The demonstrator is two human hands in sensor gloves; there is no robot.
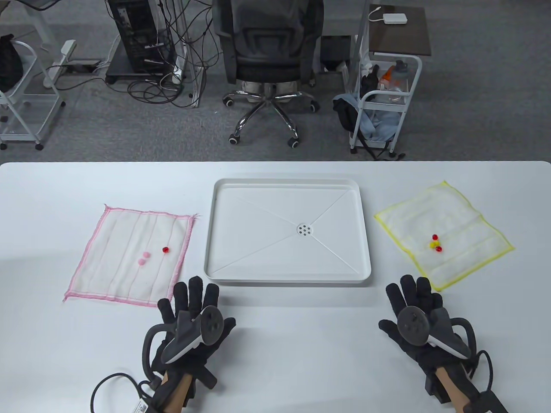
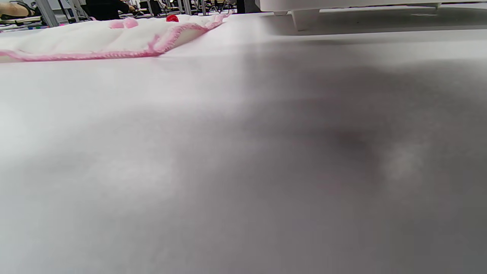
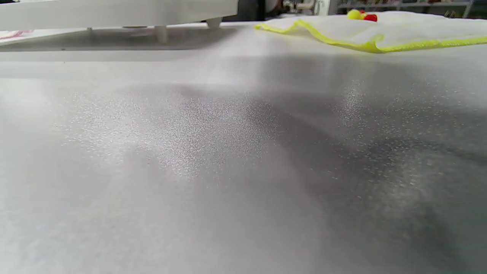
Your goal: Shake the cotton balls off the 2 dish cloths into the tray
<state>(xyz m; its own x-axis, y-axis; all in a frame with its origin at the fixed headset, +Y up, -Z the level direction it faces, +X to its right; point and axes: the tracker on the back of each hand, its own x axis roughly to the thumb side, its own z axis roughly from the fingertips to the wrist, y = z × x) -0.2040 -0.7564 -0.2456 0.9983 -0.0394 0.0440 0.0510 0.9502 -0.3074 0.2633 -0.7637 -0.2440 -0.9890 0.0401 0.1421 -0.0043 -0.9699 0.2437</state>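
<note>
A white tray [image 1: 288, 275] with a drain hole stands mid-table, nothing in it. Left of it lies a pink-edged cloth [image 1: 112, 254] carrying two pink balls [image 1: 144, 258] and a red ball [image 1: 165, 249]. To the right, a yellow-edged cloth [image 1: 465, 223] carries red and yellow balls [image 1: 435, 244]. My left hand [image 1: 189, 301] lies flat on the table by the pink cloth's near right corner, fingers straight, holding nothing. My right hand [image 1: 411, 297] lies flat near the yellow cloth's near corner, also holding nothing. The wrist views show the pink cloth [image 2: 87, 38] and yellow cloth [image 3: 380, 34] from table level; no fingers show.
Beyond the table's far edge stand an office chair [image 1: 269, 56], a white cart [image 1: 387, 99] with bottles and clothing, a computer tower [image 1: 133, 34] with cables, and another cart [image 1: 21, 94] at left. The tray's feet [image 2: 304, 19] stand on the table.
</note>
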